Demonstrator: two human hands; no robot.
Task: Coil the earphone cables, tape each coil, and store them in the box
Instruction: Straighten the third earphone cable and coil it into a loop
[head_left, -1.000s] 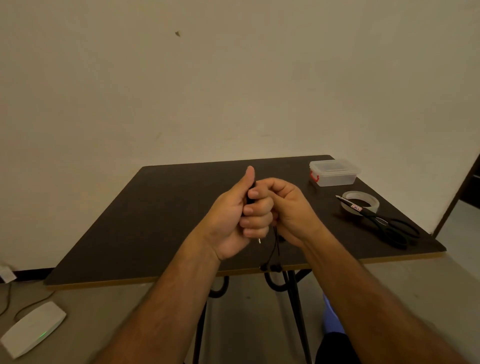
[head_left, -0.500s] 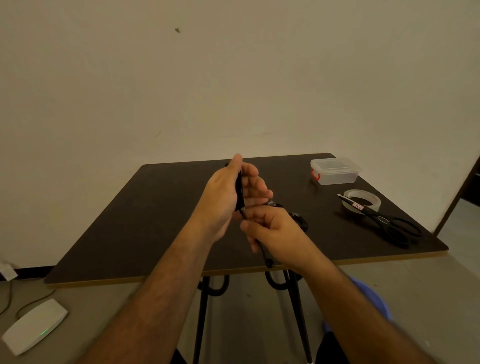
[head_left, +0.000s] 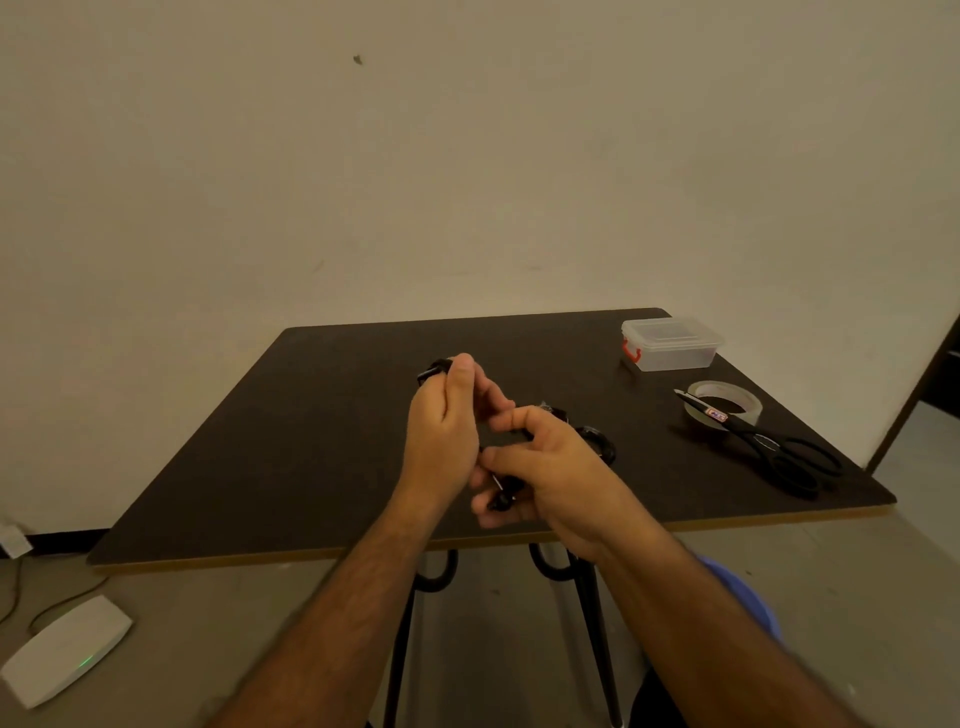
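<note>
My left hand is raised over the middle of the dark table, pinching a black earphone cable coil that pokes out above the thumb. My right hand sits just right of it and lower, fingers closed on the cable's loose end with the plug and earbuds. Another black coil lies on the table behind my right hand, partly hidden. The clear lidded box with a red latch stands at the far right corner, closed. The tape roll lies nearer.
Black scissors lie with their tips across the tape roll, handles toward the table's right front edge. A white device with a green light sits on the floor at the left. A blue stool is under my right arm.
Both hands rose from the table's near edge toward its middle. The left hand lifted with the coil, and the right hand drew the dangling end up close under it.
</note>
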